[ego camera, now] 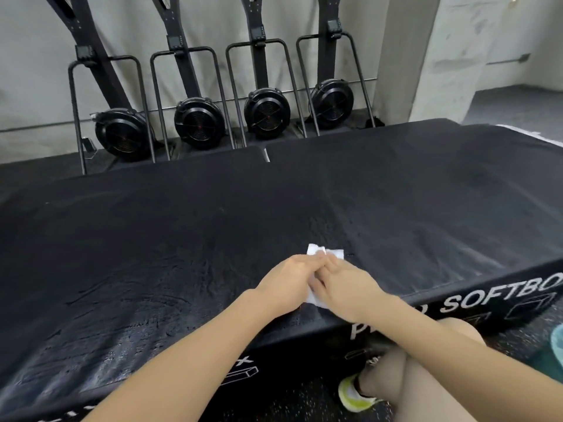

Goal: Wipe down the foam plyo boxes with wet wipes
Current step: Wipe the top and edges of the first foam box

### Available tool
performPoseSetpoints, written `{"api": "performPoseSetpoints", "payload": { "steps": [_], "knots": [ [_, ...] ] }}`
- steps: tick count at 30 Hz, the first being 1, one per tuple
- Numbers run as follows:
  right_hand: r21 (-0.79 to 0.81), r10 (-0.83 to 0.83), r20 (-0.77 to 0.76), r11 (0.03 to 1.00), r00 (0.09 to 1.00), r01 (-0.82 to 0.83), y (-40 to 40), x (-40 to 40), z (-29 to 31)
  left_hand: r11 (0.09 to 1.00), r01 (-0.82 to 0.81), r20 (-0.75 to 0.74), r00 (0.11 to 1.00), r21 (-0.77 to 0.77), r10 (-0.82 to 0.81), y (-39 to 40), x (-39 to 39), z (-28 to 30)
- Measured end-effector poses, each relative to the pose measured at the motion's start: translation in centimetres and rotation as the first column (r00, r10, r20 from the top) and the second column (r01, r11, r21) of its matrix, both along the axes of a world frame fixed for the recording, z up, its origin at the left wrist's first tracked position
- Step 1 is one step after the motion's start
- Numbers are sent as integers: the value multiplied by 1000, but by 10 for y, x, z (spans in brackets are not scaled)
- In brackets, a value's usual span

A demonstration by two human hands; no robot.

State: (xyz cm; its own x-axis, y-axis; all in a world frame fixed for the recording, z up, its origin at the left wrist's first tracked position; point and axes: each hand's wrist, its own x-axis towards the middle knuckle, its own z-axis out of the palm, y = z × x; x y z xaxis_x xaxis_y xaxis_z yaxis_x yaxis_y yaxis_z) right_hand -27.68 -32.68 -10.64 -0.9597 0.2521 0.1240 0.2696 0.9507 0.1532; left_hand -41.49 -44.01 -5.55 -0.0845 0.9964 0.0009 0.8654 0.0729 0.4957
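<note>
A low black foam plyo box (213, 239) with white lettering on its front side fills the middle of the view. Its top shows wet streaks, mostly at the left and centre. A white wet wipe (329, 252) lies on the top near the front edge. My left hand (288, 278) and my right hand (341, 284) lie side by side on the wipe, fingers stretched forward and pressing it flat against the box. Parts of the wipe show beyond the fingertips and between the wrists.
A second black box top (426, 153) adjoins at the back right. Several black fan machines (265, 112) lean on the grey wall behind. My bent knee (426, 376) and a yellow-white shoe (353, 394) are on the speckled floor in front.
</note>
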Motion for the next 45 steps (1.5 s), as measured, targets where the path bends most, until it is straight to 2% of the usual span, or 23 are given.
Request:
{"api": "performPoseSetpoints", "payload": {
  "steps": [2, 4, 6, 9, 11, 13, 17, 20, 23, 26, 31, 34, 38, 45],
  "knots": [
    [32, -23, 64, 999, 998, 21, 12, 3, 4, 1000, 10, -49, 999, -17, -10, 3, 0, -4],
    [125, -51, 18, 991, 999, 49, 6, 13, 2, 1000, 22, -183, 983, 14, -19, 4, -1, -10],
    [73, -92, -14, 993, 996, 93, -15, 27, -4, 990, 67, -276, 961, 125, -31, 4, 0, -16],
    [47, -54, -32, 997, 998, 55, -45, 40, -11, 942, 188, -211, 969, 279, -131, -7, 13, -18],
    [57, -37, -36, 998, 999, 39, -52, 36, -13, 919, 230, -190, 966, 320, -176, -20, 25, -19],
    [78, -12, -89, 997, 996, 19, -47, 25, -13, 924, 214, -236, 961, 318, -142, -24, 26, -22],
    [14, -48, -77, 999, 996, 49, -38, 16, -10, 979, 121, -213, 973, 164, -84, -13, 15, -20],
    [34, -60, -84, 997, 995, 63, -50, 37, -20, 979, 167, -331, 936, 117, -120, -18, 31, -22],
    [86, 10, -151, 996, 988, 3, -59, 65, -32, 977, 201, -493, 859, 73, -140, -37, 55, -36],
    [126, 51, -226, 992, 973, -23, -49, 68, -42, 986, 156, -581, 808, 61, -92, -46, 66, -48],
    [0, 81, -384, 996, 920, -87, -56, 56, -60, 993, 112, -596, 800, 45, -63, -67, 68, -46],
    [4, 154, -429, 986, 890, -168, -78, 34, -60, 994, 61, -632, 775, 88, 8, -95, 56, -47],
    [38, 225, -401, 973, 888, -229, -101, 1, -56, 990, -15, -634, 766, 139, 101, -128, 29, -53],
    [128, 295, -352, 955, 889, -266, -99, 2, -51, 995, -32, -701, 708, 92, 88, -134, 24, -49]
  ]
}}
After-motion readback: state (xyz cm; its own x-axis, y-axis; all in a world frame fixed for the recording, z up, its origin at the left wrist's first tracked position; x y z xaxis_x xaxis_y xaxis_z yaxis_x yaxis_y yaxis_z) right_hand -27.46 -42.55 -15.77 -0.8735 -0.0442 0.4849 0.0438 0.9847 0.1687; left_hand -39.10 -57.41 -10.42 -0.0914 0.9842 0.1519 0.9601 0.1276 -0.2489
